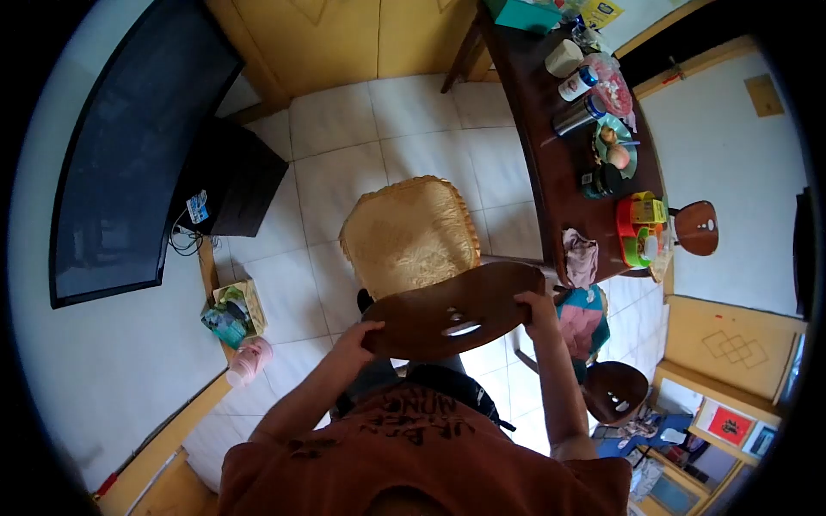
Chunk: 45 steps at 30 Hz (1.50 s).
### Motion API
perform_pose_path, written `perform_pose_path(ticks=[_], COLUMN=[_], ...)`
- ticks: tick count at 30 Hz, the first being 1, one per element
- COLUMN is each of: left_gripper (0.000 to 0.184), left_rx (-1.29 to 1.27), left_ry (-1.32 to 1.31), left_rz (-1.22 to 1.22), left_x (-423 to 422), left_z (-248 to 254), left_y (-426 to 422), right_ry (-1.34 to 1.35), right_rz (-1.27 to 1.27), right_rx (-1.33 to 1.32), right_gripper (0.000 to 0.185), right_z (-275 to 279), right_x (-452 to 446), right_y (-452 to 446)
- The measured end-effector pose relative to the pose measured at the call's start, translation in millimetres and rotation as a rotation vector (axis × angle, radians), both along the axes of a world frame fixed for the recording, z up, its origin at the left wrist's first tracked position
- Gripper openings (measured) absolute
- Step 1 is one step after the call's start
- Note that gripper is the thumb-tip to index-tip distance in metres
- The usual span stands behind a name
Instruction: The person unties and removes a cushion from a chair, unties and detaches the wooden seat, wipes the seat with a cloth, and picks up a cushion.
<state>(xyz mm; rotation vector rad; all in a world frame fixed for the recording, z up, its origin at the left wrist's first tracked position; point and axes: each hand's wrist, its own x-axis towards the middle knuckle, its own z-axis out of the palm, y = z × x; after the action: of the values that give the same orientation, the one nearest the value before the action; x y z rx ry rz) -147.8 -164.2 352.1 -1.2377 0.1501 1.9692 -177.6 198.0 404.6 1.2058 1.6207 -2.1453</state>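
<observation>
Both my hands grip the curved dark wooden backrest of a chair (413, 314) just in front of my body. My left hand (361, 338) is closed around the backrest's left end, and my right hand (539, 311) holds its right end. Beyond the backrest, the seat carries a gold cushion (409, 232) with a ruffled edge. An oval slot shows in the middle of the backrest. The fingers behind the wood are mostly hidden, as are most of the chair's legs.
A dark table (542, 155) at right bears a steel tumbler (578, 115), a fruit plate (631, 159), a pink cloth (580, 258) and jars. Another chair (615, 391) stands at lower right. Left are a large TV (129, 155), a black cabinet (237, 176), a box (249, 310) and a pink bin (249, 361).
</observation>
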Motion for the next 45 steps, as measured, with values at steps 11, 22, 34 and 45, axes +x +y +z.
perform_pose_path(ticks=[11, 22, 34, 45], left_gripper=[0.026, 0.023, 0.049, 0.036], left_rx=[-0.355, -0.361, -0.338, -0.455], left_ry=[0.152, 0.271, 0.615, 0.673], left_rz=[-0.49, -0.913, -1.063, -1.311], left_x=[-149, -272, -367, -450], left_z=[-44, -112, -124, -114], left_y=[87, 152, 168, 212], right_ry=[0.175, 0.219, 0.219, 0.262], right_rz=[-0.375, -0.73, -1.169, -1.234], right_rx=[-0.092, -0.12, -0.259, -0.146], right_gripper=[0.039, 0.057, 0.048, 0.052], right_z=[-28, -56, -101, -107], right_x=[5, 1, -10, -81], right_y=[63, 34, -107, -111])
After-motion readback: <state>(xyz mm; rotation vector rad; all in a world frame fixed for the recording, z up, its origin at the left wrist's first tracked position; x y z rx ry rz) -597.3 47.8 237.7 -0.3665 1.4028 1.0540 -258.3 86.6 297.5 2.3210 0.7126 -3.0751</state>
